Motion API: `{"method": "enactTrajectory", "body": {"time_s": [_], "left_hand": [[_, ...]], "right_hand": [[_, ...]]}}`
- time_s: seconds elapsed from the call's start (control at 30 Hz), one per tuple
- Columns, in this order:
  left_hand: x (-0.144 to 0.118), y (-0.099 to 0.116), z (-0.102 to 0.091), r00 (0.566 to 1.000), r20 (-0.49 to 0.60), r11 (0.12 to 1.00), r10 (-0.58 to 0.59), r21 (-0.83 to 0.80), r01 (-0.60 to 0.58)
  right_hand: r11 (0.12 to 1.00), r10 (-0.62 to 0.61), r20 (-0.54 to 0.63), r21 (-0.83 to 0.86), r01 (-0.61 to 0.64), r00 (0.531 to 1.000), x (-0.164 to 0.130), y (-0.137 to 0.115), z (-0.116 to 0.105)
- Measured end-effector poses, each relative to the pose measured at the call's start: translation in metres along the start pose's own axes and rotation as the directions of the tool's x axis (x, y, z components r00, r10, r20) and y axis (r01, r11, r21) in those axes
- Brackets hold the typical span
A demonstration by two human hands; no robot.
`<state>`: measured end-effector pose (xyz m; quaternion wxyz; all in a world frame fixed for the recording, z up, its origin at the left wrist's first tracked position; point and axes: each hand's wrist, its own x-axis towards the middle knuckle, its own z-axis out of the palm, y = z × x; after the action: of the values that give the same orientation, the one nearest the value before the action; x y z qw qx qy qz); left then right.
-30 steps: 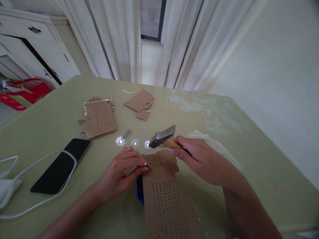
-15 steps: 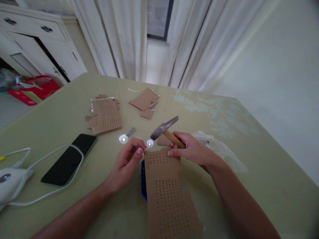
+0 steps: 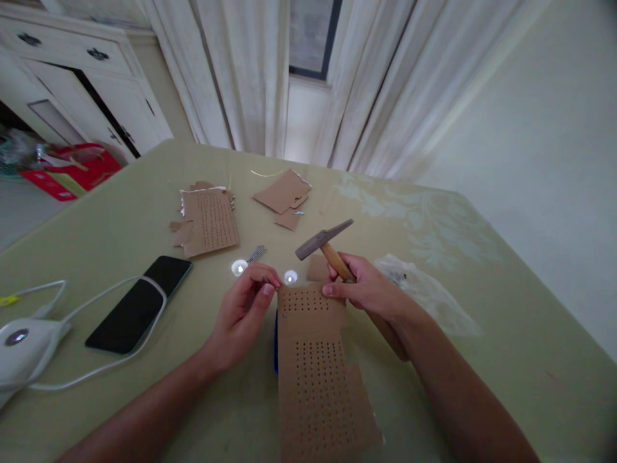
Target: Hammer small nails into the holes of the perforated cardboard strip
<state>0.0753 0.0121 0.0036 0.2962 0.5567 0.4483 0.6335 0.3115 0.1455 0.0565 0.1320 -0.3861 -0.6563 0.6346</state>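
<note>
From the head camera, the blue block (image 3: 275, 334) under the brown punched cardboard strip (image 3: 315, 360) is mostly hidden, and whatever the left hand (image 3: 245, 308) pinches at the strip's far-left corner is too small to name. The right hand (image 3: 369, 289) — just beside the strip's far edge — clasps a wooden-handled steel hammer (image 3: 325, 239), head raised above the green table (image 3: 482, 308).

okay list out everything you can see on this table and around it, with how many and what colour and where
perforated cardboard strip: 1, brown, near edge, over a blue object
hammer: 1, grey head, wooden handle, raised in right hand
nail: 1, silver, pinched in left hand
spare nails: small bunch, silver, mid-table
cardboard pieces: two piles, brown, far side
phone: 1, black, left
cable: 1, white, across phone
plastic bag: 1, clear, right
table: 1, pale green
left hand: holds nail
right hand: grips hammer
</note>
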Motion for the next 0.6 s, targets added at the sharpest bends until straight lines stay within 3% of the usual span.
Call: {"method": "enactTrajectory", "body": {"time_s": [0.4, 0.6], "left_hand": [[-0.0011, 0.001, 0.0034, 0.996, -0.006, 0.994, -0.094, -0.061, 0.094], [-0.0008, 0.0006, 0.0007, 1.0, -0.006, 0.999, -0.005, 0.054, 0.005]], "right_hand": [[0.986, 0.088, -0.013, 0.141, -0.086, 0.996, 0.0028, 0.0026, 0.0075], [0.995, 0.066, -0.034, 0.078, -0.063, 0.997, 0.0061, 0.0083, 0.0062]]}}
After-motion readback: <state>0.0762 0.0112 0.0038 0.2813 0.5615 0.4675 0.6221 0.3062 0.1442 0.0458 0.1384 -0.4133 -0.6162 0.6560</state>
